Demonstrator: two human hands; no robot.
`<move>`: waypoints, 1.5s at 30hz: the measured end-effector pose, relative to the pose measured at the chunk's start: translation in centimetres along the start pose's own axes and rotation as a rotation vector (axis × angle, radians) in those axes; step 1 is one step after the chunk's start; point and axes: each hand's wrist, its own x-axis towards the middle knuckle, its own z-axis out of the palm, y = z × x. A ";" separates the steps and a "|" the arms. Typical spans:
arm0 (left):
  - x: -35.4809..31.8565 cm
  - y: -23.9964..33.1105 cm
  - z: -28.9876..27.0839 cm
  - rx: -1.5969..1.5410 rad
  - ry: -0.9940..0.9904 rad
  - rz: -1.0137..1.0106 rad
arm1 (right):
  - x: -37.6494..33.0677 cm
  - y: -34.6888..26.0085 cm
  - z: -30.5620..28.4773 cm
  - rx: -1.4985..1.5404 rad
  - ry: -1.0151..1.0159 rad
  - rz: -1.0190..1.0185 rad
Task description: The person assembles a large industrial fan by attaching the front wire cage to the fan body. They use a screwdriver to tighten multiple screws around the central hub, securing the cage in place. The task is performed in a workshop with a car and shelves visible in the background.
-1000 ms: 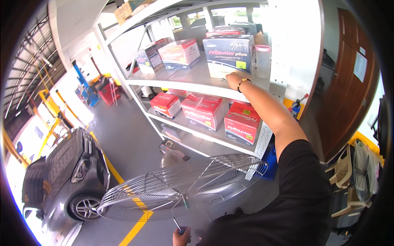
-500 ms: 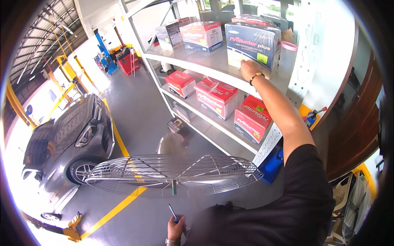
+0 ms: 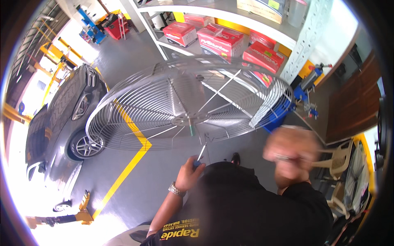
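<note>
Grey floor (image 3: 131, 61), yellow painted line (image 3: 123, 180), white metal shelving (image 3: 306, 45), brown door (image 3: 357, 108)

A dark grey car (image 3: 67, 92) stands at the left on the grey floor (image 3: 127, 53), beside a bent yellow line (image 3: 123, 172). Red boxes (image 3: 178, 35) sit on a lower shelf of the white rack (image 3: 303, 45). A red cart (image 3: 115, 28) stands farther off. At the right are beige chairs (image 3: 340, 168) and a brown door (image 3: 353, 115).
</note>
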 end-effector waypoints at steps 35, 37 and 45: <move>-5.2 1.0 -1.4 0.219 0.042 0.182 | -9.3 6.9 10.8 0.329 -0.077 0.999; -4.6 1.1 -0.6 0.241 0.083 0.186 | -9.1 8.0 10.3 0.307 -0.092 1.028; -1.3 0.2 2.5 0.163 0.107 0.048 | -9.9 13.0 10.4 0.449 0.127 1.208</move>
